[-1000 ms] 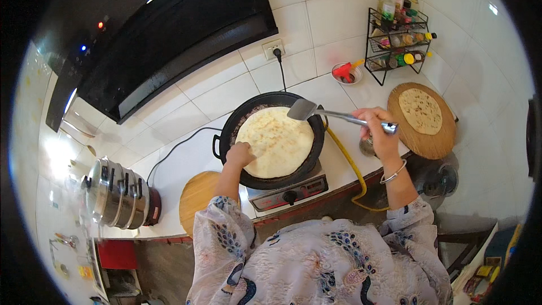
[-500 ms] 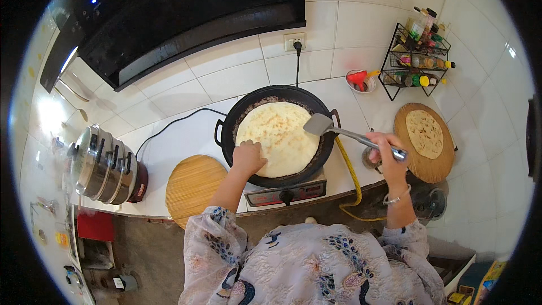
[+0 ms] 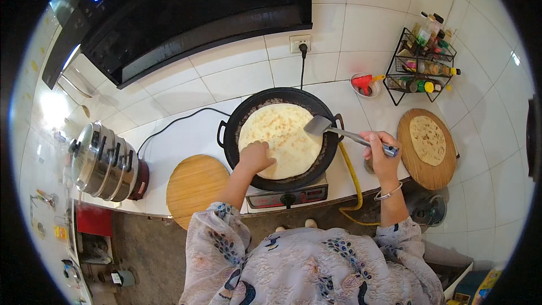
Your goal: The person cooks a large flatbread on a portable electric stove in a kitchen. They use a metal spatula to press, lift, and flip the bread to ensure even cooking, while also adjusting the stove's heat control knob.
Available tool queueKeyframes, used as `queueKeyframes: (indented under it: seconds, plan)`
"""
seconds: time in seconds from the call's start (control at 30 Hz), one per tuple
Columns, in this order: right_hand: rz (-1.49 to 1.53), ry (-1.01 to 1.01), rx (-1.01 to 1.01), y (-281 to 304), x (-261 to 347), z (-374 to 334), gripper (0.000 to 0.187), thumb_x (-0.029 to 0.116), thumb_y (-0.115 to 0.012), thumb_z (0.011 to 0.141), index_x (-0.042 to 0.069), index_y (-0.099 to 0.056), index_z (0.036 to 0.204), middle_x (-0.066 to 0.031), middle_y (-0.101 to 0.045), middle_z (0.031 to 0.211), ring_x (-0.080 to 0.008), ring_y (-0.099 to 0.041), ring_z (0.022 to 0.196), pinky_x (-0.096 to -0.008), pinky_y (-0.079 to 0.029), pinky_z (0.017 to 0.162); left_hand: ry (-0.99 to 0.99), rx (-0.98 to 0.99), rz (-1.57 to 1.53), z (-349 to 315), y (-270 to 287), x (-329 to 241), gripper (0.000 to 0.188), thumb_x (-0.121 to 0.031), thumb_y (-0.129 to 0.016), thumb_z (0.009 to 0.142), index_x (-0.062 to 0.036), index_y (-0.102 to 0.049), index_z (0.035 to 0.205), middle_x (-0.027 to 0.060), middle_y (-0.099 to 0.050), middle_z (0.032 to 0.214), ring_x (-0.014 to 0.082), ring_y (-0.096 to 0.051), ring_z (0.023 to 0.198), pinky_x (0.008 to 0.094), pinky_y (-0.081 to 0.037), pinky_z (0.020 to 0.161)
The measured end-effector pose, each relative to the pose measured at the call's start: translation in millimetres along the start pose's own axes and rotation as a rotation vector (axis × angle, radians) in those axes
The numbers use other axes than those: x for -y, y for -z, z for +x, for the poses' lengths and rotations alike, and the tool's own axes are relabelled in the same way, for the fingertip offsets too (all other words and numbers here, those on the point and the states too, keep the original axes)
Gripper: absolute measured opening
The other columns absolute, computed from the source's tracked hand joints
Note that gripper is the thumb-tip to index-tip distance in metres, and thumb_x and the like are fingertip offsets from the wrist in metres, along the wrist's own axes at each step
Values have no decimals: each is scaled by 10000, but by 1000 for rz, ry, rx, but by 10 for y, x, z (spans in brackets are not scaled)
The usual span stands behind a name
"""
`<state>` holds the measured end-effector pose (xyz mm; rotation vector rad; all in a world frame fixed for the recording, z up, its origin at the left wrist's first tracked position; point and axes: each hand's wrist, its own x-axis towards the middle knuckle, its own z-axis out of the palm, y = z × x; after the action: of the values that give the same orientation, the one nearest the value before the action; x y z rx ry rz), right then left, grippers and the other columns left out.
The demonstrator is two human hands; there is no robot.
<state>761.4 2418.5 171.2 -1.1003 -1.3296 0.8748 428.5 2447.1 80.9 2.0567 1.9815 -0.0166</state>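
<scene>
In a black two-handled pan [image 3: 224, 135] lies a large round pale flatbread [image 3: 285, 135] with light brown patches. My left hand [image 3: 255, 157] rests on the flatbread's lower left part, thumb held apart from the bent fingers. Wrapped round the handle of a metal spatula [image 3: 355, 136], my right hand [image 3: 383, 152] is to the right of the pan. The spatula's blade touches the flatbread's right side. On a round wooden board [image 3: 415, 166] at the right lies a second, browned flatbread [image 3: 427, 140].
An electric cooker [image 3: 288, 196] supports the pan. A slatted round mat [image 3: 197, 189] overhangs the counter's front edge, beside a stacked steamer [image 3: 107, 161]. Behind stand a bowl [image 3: 367, 86] and a spice rack [image 3: 420, 68]. A yellow hose [image 3: 354, 178] hangs off the front.
My left hand has shifted slightly right over the flatbread, its thumb farther out. My right hand sits a little nearer the pan along the spatula's handle. The whole view has shifted slightly.
</scene>
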Motion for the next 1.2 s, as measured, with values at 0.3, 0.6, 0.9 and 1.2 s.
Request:
queueKeyframes:
  seconds: [0.3,0.6,0.9,1.2]
  plan:
    - [81,-46,-13,-119,-343,84,224,158,-532,932,-42,-618,881,-134,-680,926,-77,-568,581,-212,-482,511,8,-70,28,60,-97,206,309,-294,-629,745,-56,-652,939,159,-624,957,328,-606,928,420,-507,783]
    - [64,-205,-8,158,-551,81,237,196,-551,930,-26,-612,990,-83,-645,724,-94,-568,559,-214,-471,497,-38,-176,123,-112,-40,288,187,-194,-530,850,-33,-624,850,182,-625,869,359,-601,817,484,-476,690]
    - [403,-9,-440,1229,-863,-137,296,262,-467,973,-7,-547,1067,-109,-625,704,-133,-554,527,-263,-469,493,-138,-320,-119,-201,-26,159,263,-127,-627,746,-53,-617,999,154,-621,1006,344,-576,973,439,-477,804]
    - [187,-211,-746,1608,-1872,-370,233,265,-562,931,35,-529,929,-103,-623,665,-121,-557,497,-244,-464,455,-174,-335,-145,-138,-103,-49,271,-140,-645,762,-43,-630,1015,156,-615,1086,339,-562,1033,432,-462,857]
